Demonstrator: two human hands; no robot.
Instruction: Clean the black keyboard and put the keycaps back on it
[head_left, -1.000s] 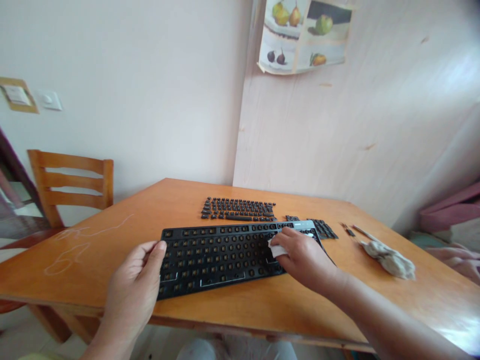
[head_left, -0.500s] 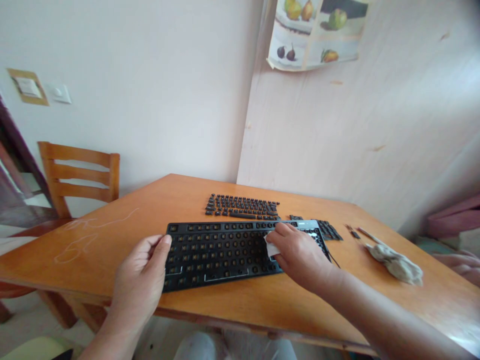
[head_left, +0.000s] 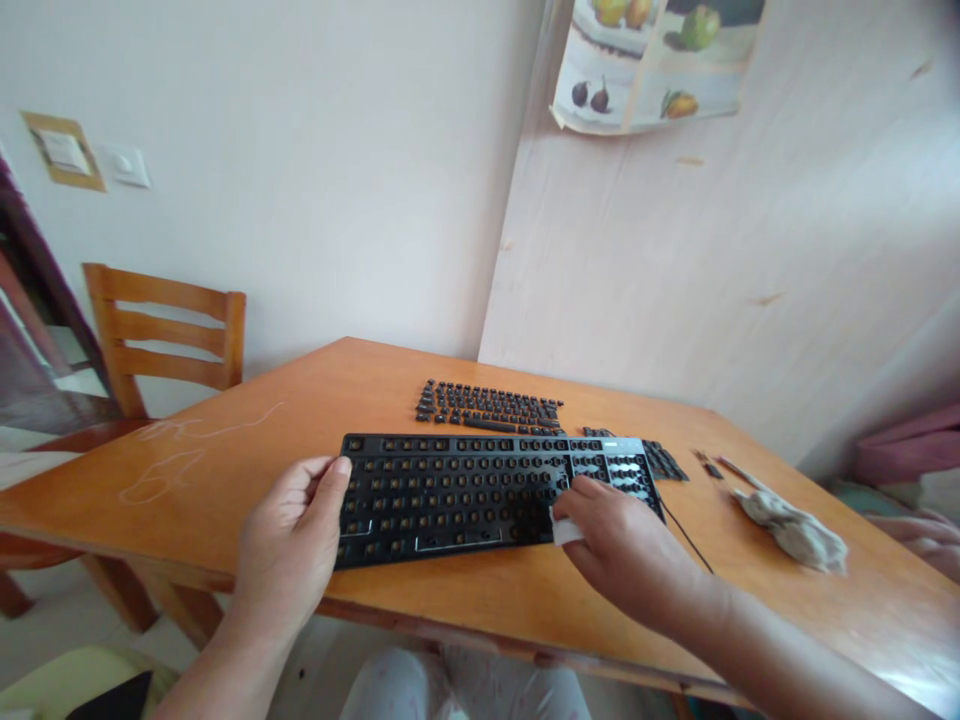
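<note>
A black keyboard (head_left: 450, 495) with its keycaps off is tilted up above the near part of the table. My left hand (head_left: 292, 530) grips its left end, thumb over the front edge. My right hand (head_left: 611, 530) pinches a white tissue (head_left: 567, 530) against the lower edge of the keyboard, right of the middle. Part of the tissue is hidden under the fingers. Behind the keyboard, loose black keycaps (head_left: 487, 406) lie in keyboard-like rows, and another group of keycaps (head_left: 666, 461) sits by its right end.
On the wooden table (head_left: 757, 610), a crumpled grey cloth (head_left: 795, 530) lies at right beside a thin stick (head_left: 742, 472) and a small dark object (head_left: 712, 469). The keyboard's cable (head_left: 688, 540) trails right. Another person's hand (head_left: 919, 535) shows at the right edge. A wooden chair (head_left: 169, 325) stands at left.
My right hand has moved the tissue down to the keyboard's lower edge, uncovering switches above. My left hand keeps its grip. The view has shifted, and more cable shows.
</note>
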